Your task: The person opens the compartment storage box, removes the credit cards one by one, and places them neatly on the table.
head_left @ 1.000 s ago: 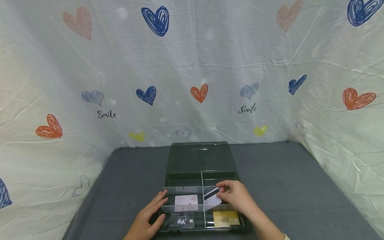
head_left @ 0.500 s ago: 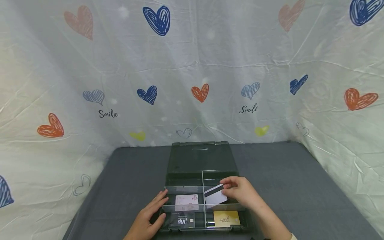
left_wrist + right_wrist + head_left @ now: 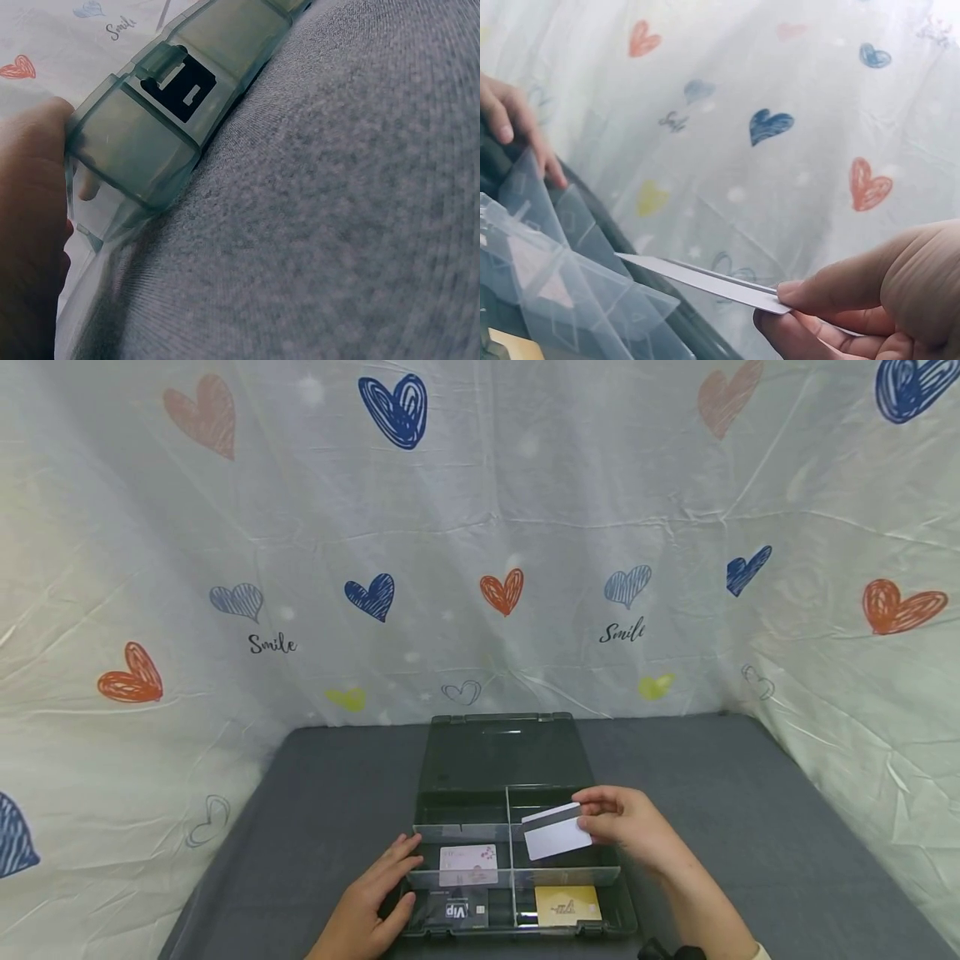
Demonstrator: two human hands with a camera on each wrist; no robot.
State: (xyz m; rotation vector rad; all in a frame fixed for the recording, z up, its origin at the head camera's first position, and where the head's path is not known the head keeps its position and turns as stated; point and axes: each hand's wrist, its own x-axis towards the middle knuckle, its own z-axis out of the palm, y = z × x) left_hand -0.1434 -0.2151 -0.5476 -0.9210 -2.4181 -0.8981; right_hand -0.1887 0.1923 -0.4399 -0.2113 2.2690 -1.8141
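My right hand (image 3: 633, 827) pinches a white plastic card (image 3: 558, 840) with a dark stripe by its right end, thumb and fingers on either face. The card is tilted over the right side of a translucent dark green divided box (image 3: 628, 920); in the right wrist view the card (image 3: 705, 283) shows almost edge-on, above the clear dividers (image 3: 604, 289). My left hand (image 3: 369, 906) rests on the box's left edge with fingers spread along it. A pink card (image 3: 468, 865), a black Vip card (image 3: 453, 910) and a yellow card (image 3: 567, 906) lie in separate compartments.
The box's lid (image 3: 506, 752) lies back on its far side. Grey cloth (image 3: 697, 793) covers the table around the box. A white curtain (image 3: 450, 485) printed with hearts hangs behind and along both sides. A latch (image 3: 180, 82) shows on the box's front.
My right hand has lifted the striped card up and to the right, out of the middle right compartment. The left hand has stayed on the box's edge.
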